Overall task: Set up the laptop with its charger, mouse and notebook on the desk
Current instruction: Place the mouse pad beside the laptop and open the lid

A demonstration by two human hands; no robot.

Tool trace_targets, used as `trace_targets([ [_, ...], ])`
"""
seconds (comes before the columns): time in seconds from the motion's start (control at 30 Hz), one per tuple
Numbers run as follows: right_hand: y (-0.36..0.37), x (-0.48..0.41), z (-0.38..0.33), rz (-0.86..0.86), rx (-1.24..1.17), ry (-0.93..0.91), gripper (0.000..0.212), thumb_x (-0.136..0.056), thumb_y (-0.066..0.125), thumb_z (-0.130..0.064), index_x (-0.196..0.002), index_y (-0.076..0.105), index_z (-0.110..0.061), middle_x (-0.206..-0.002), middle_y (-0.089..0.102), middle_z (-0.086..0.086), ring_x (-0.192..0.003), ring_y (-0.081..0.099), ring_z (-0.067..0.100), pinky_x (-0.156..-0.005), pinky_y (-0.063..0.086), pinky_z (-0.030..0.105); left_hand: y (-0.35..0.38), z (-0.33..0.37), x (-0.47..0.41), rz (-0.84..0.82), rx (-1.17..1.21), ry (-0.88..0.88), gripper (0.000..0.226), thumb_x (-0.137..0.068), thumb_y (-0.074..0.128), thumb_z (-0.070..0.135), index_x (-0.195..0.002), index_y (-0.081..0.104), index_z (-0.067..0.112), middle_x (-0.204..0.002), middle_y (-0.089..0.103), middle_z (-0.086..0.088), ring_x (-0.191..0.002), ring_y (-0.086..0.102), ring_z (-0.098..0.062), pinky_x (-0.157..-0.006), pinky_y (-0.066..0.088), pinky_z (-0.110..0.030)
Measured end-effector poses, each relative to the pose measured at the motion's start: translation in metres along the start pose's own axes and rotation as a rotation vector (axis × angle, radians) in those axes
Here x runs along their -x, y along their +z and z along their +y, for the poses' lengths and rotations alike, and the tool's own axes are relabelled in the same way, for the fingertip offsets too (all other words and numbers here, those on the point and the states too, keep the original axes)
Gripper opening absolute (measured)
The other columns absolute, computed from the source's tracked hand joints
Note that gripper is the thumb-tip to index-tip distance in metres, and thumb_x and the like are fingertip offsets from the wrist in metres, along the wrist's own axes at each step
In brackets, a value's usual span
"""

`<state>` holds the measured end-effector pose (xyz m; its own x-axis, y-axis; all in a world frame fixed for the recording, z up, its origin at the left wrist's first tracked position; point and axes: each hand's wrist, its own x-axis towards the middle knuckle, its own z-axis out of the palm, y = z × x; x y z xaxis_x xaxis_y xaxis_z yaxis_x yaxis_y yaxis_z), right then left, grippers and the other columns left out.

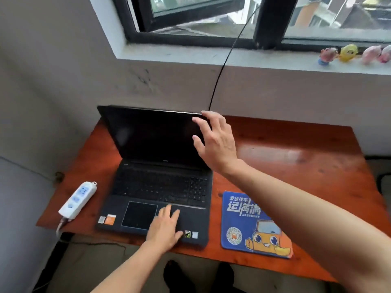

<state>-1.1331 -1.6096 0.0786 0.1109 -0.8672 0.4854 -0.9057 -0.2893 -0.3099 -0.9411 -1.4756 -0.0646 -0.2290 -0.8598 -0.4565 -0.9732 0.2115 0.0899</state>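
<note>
The left hand (166,225) is laid flat, palm down, with its fingers straight and spread, and its bare forearm is extended from the lower left. The right hand (215,142) is held higher and further forward, fingers spread and slightly bent, thumb set apart, with the bare arm stretched in from the lower right

Wooden desk (296,157) carries laptop (160,187), power strip (77,200), mouse pad (249,225)
</note>
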Motion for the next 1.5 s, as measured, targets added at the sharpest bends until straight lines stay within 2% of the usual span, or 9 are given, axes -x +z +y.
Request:
trace_targets([
  [0.1,0.017,-0.04,-0.007,-0.187,0.136,0.033,0.055,-0.094,0.05,-0.037,-0.145,0.04,-0.021,-0.151,0.036,0.012,-0.143,0.026,0.03,-0.113,0.022,0.045,0.011,-0.008,0.006,-0.036,-0.016,0.03,0.076,-0.094,0.047,0.05,-0.153,0.011,0.018,-0.162,0.0,-0.012,-0.149,0.004,-0.027,-0.118,0.022,-0.042],
  [0.2,0.042,-0.052,0.004,-0.354,0.264,0.103,0.06,-0.098,0.036,-0.048,-0.151,0.023,-0.022,-0.155,0.03,0.01,-0.144,0.021,0.028,-0.118,0.009,0.047,0.02,-0.012,0.009,-0.031,-0.008,0.045,0.074,-0.097,0.04,0.049,-0.154,0.003,0.019,-0.161,-0.011,-0.012,-0.149,-0.007,-0.026,-0.119,0.013,-0.042],
  [0.4,0.071,-0.079,0.022,-0.467,0.405,0.113,0.075,-0.093,0.026,-0.064,-0.153,0.009,-0.023,-0.158,0.02,0.012,-0.147,0.012,0.032,-0.117,0.007,0.052,0.033,-0.026,0.007,-0.017,-0.022,0.079,0.072,-0.099,0.035,0.049,-0.153,-0.003,0.02,-0.159,-0.02,-0.012,-0.148,-0.015,-0.027,-0.118,0.007,-0.045],
  [0.57,0.086,-0.091,0.028,-0.499,0.447,0.136,0.08,-0.091,0.029,-0.067,-0.153,0.007,-0.022,-0.158,0.018,0.014,-0.146,0.011,0.034,-0.117,0.007,0.054,0.041,-0.031,0.004,-0.017,-0.015,0.115,0.072,-0.099,0.033,0.05,-0.153,-0.004,0.021,-0.159,-0.02,-0.013,-0.148,-0.015,-0.028,-0.118,0.005,-0.048],
  [0.83,0.078,-0.088,0.02,-0.471,0.468,0.098,0.083,-0.089,0.044,-0.062,-0.152,0.013,-0.02,-0.152,0.029,0.015,-0.139,0.025,0.034,-0.111,0.019,0.051,0.023,-0.039,0.001,-0.068,-0.068,0.164,0.069,-0.097,0.044,0.042,-0.153,0.009,0.02,-0.161,-0.007,-0.015,-0.149,-0.004,-0.03,-0.116,0.015,-0.048],
  [0.97,0.071,-0.082,0.01,-0.416,0.421,0.093,0.077,-0.086,0.055,-0.048,-0.148,0.025,-0.015,-0.144,0.038,0.016,-0.132,0.034,0.035,-0.107,0.025,0.053,0.001,-0.043,0.002,-0.036,-0.048,0.119,0.047,-0.096,0.047,0.034,-0.138,0.038,0.015,-0.15,0.03,-0.015,-0.137,0.029,-0.031,-0.108,0.031,-0.045],
  [1.13,0.064,-0.059,-0.037,-0.367,0.187,-0.23,0.058,-0.085,0.059,-0.033,-0.139,0.044,-0.016,-0.145,0.041,0.015,-0.133,0.036,0.033,-0.104,0.033,0.049,-0.011,-0.036,0.034,0.035,0.219,-0.176,0.037,-0.096,0.045,0.036,-0.128,0.049,0.019,-0.126,0.054,-0.004,-0.115,0.054,-0.025,-0.092,0.045,-0.039],
  [1.33,0.067,0.001,-0.135,-0.624,-0.043,-0.583,0.033,-0.091,0.05,-0.03,-0.12,0.058,-0.015,-0.114,0.06,0.008,-0.105,0.058,0.029,-0.078,0.047,0.04,0.0,-0.052,0.129,0.184,0.46,-0.53,0.035,-0.094,0.05,0.036,-0.125,0.056,0.023,-0.12,0.063,0.001,-0.108,0.059,-0.021,-0.083,0.048,-0.034],
  [1.5,0.065,0.066,-0.24,-0.791,-0.1,-0.87,0.022,-0.092,0.049,-0.029,-0.104,0.058,-0.013,-0.106,0.065,0.01,-0.097,0.064,0.035,-0.074,0.048,0.04,0.027,-0.076,0.243,0.287,0.522,-0.82,0.034,-0.094,0.051,0.035,-0.124,0.057,0.023,-0.111,0.066,0.0,-0.1,0.062,-0.02,-0.077,0.048,-0.032],
])
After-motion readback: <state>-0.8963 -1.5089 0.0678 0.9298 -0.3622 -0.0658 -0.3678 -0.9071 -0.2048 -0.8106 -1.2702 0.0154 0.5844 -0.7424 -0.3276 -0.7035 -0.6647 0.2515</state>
